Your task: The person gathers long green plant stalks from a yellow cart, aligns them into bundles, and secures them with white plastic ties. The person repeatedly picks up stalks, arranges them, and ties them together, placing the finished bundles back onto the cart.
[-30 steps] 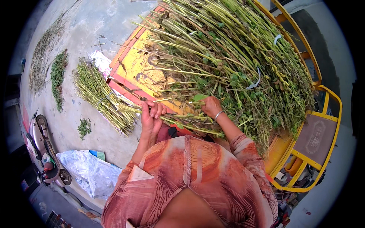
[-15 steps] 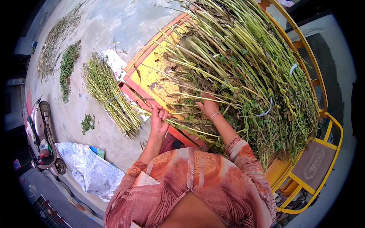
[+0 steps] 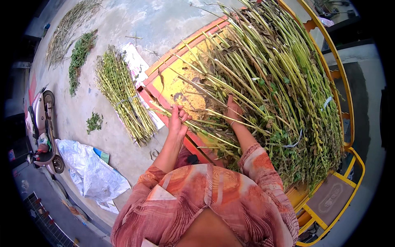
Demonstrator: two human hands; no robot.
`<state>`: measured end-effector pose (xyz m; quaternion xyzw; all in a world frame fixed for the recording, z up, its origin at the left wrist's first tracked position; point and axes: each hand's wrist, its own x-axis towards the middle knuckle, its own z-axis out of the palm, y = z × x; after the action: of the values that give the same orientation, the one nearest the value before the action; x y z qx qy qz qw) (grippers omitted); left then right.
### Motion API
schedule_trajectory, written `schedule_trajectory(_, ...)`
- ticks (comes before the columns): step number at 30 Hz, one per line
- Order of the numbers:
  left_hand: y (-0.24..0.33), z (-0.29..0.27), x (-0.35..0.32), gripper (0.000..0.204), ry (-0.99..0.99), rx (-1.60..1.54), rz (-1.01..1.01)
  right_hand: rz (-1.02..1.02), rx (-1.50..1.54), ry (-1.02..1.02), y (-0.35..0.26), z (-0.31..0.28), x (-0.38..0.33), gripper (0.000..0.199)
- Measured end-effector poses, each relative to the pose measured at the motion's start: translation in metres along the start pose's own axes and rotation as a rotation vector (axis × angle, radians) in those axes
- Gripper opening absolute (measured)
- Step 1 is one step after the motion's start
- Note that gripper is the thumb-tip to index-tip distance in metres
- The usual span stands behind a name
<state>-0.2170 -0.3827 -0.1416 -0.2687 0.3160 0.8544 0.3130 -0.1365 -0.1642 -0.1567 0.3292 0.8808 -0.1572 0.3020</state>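
A big heap of long green and yellow plant stalks [image 3: 279,82] lies on the yellow bed of a cart [image 3: 177,82] with a red rim. My left hand [image 3: 177,119] is closed around a few stalks [image 3: 164,110] at the cart's near edge; their ends stick out to the left over the rim. My right hand [image 3: 233,112] reaches into the heap, fingers among the stalks; whether it grips any is hidden. My patterned orange sleeves fill the lower middle.
A tied bundle of stalks [image 3: 121,94] lies on a white sheet on the concrete left of the cart. More greens [image 3: 80,57] lie farther left. A scooter [image 3: 43,127] and a white sack [image 3: 90,171] sit at lower left. Yellow cart rails [image 3: 345,119] curve on the right.
My hands have moved apart: the left stays at the cart's edge holding stalks, the right has reached deeper into the heap. The view has tilted, showing more ground on the left.
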Motion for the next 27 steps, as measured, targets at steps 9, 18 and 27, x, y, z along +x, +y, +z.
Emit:
schedule_trajectory(9, -0.001, -0.023, 0.031, 0.038, -0.066, 0.036, -0.112, -0.301, 0.01, 0.05, 0.005, 0.049, -0.037, 0.048)
schedule_trajectory(18, 0.003, 0.0, 0.025, 0.037, -0.287, 0.146, -0.047, -0.381, 0.442, -0.252, -0.012, 0.065, 0.01, 0.057)
schedule_trajectory(27, -0.007, -0.011, 0.046, 0.026, -0.19, 0.078, 0.012, -0.306, 0.324, 0.101, 0.008, -0.011, 0.04, 0.088)
